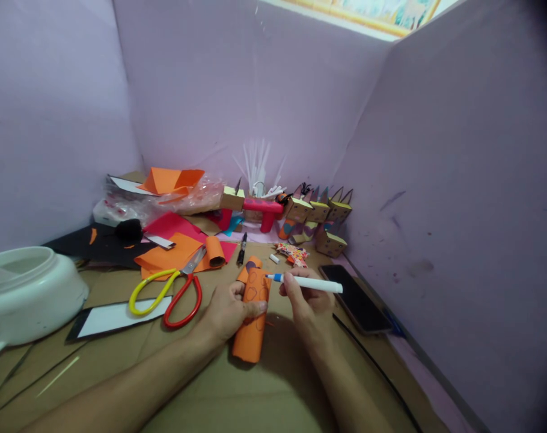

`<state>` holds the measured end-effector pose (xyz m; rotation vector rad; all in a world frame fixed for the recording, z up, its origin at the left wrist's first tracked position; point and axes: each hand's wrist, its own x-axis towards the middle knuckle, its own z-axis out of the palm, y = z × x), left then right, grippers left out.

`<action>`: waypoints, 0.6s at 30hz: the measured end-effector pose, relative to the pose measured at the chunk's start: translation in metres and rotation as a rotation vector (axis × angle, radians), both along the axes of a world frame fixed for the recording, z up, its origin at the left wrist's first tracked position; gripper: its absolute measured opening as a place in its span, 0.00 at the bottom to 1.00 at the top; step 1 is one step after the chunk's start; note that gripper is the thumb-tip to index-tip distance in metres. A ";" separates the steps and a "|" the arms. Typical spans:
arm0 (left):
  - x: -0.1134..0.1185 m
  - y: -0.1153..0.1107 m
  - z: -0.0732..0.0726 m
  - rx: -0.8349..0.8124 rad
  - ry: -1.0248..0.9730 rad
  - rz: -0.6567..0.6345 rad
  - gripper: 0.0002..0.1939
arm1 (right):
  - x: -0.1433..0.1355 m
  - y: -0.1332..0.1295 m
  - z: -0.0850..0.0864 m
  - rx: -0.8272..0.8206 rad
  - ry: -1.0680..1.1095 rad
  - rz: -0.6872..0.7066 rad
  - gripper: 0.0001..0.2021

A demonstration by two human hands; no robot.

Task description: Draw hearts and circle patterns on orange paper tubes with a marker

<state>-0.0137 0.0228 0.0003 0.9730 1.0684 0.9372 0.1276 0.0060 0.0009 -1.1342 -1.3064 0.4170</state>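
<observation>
An orange paper tube (249, 340) with dark outlined shapes on its surface lies slanted above the cardboard. My left hand (228, 310) is closed on its left side, the thumb across the front. In my right hand (310, 307) is a white marker (316, 284), its blue tip at the tube's upper right edge. Behind the tube's upper end sits a smaller orange piece with a purple spot (252, 264). Scissors (182, 282) with one yellow and one red handle lie to the left of my left hand.
A white pot (34, 300) stands at the far left. Orange paper (168, 255) and a short orange roll (214, 251) lie beyond the scissors. A black phone (354, 299) rests at the right. Cardboard animal heads (318, 210) and a pink figure (265, 207) line the back.
</observation>
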 end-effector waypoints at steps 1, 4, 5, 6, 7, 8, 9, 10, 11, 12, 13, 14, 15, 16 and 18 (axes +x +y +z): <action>0.000 0.000 0.000 -0.001 0.002 0.001 0.14 | 0.000 0.000 0.001 -0.003 0.001 0.006 0.07; 0.000 0.000 0.000 -0.001 -0.004 0.004 0.13 | -0.001 0.000 0.002 -0.033 -0.017 0.022 0.07; 0.000 0.000 0.000 0.000 -0.008 0.005 0.13 | -0.001 0.000 0.003 -0.038 -0.022 0.026 0.07; 0.000 0.000 0.000 -0.001 -0.011 0.006 0.14 | -0.001 0.000 0.002 -0.035 -0.019 0.028 0.07; 0.000 0.000 0.000 -0.001 -0.014 0.009 0.14 | -0.002 0.000 0.002 -0.025 -0.008 0.029 0.07; 0.000 0.000 0.000 0.000 -0.013 0.012 0.14 | -0.002 0.001 0.001 -0.017 0.006 0.034 0.08; 0.000 0.000 0.000 0.003 -0.013 0.014 0.13 | -0.003 0.001 0.000 -0.011 0.019 0.036 0.08; 0.000 0.001 0.000 0.003 -0.015 0.015 0.13 | -0.003 0.001 0.000 -0.011 0.023 0.040 0.08; 0.000 0.001 0.000 0.001 -0.017 0.015 0.13 | -0.003 0.002 -0.001 -0.017 0.022 0.041 0.08; 0.000 0.001 0.000 0.000 -0.022 0.013 0.14 | -0.003 0.001 -0.001 -0.027 0.016 0.042 0.08; 0.000 0.001 0.000 -0.002 -0.026 0.010 0.14 | -0.003 0.001 -0.001 -0.034 0.011 0.040 0.09; 0.000 0.000 0.000 -0.004 -0.030 0.007 0.14 | -0.003 0.001 0.000 -0.042 0.010 0.036 0.09; 0.000 0.000 0.000 -0.005 -0.031 0.004 0.15 | -0.003 0.001 0.000 -0.048 0.014 0.031 0.10; 0.000 0.000 0.000 -0.002 -0.029 0.001 0.15 | -0.003 0.000 0.001 -0.051 0.021 0.026 0.10; -0.001 0.000 -0.001 0.002 -0.022 -0.007 0.15 | -0.002 0.000 0.002 -0.054 0.037 0.019 0.09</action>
